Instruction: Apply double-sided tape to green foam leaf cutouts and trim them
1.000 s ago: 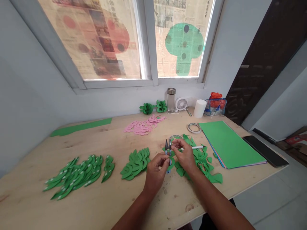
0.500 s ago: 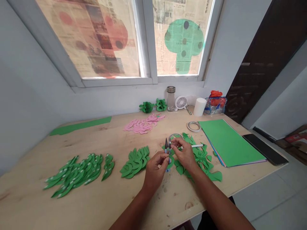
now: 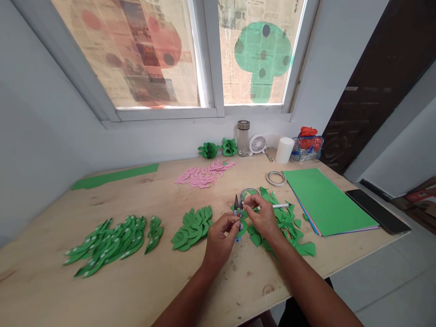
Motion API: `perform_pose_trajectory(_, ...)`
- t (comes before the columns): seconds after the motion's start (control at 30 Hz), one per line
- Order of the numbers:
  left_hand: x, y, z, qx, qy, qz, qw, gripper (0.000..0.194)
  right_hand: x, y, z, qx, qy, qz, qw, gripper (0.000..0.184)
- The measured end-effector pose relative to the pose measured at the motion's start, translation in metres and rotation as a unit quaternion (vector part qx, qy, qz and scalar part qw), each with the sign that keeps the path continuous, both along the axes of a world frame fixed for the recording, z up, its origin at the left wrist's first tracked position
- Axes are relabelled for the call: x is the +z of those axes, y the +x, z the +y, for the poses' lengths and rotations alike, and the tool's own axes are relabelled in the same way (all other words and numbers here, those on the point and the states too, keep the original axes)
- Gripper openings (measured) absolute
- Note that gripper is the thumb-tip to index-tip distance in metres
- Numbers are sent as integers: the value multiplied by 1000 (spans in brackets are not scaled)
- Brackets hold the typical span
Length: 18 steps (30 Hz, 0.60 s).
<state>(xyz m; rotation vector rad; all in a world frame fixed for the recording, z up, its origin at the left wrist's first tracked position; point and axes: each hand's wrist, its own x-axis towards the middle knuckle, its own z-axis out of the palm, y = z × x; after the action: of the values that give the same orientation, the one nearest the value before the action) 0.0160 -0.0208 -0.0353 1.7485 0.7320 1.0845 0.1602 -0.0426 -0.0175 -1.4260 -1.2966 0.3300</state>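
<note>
A small pair of thread snips (image 3: 235,206) with dark pointed blades and blue handles stands tip-up between my hands. My left hand (image 3: 220,238) pinches it around the lower blades, its fingers curled. My right hand (image 3: 264,219) is closed, thumb and fingertips pressed together at the other blade. Whatever sits between those fingertips is too small to make out. Under and beside my right hand lie green paper scraps (image 3: 289,227), a white pen (image 3: 281,206) and a roll of tape (image 3: 250,190). Left of my left hand lies a pile of green cut paper leaves (image 3: 192,229).
Green pieces with white dots (image 3: 112,245) lie at left, pink cutouts (image 3: 200,175) further back. On the right are a green paper stack (image 3: 330,200), a black phone-like slab (image 3: 376,211) and another tape roll (image 3: 276,178). A glass bottle (image 3: 243,141) and small fan (image 3: 258,144) stand by the wall.
The view has shifted slightly. Both hands keep nearly the same place and grip around the thread snips.
</note>
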Motion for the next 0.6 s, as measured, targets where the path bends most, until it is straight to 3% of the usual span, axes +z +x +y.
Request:
perform_pose_trajectory(0.43, -1, 0, 0, -2, 8, 8, 1000, 9, -4, 1, 2, -6, -10, 62, 998, 14)
perform_pose_trajectory(0.6, -4, 0, 0, -2, 8, 6, 1000, 9, -3, 2, 2, 4, -24, 33, 999, 9)
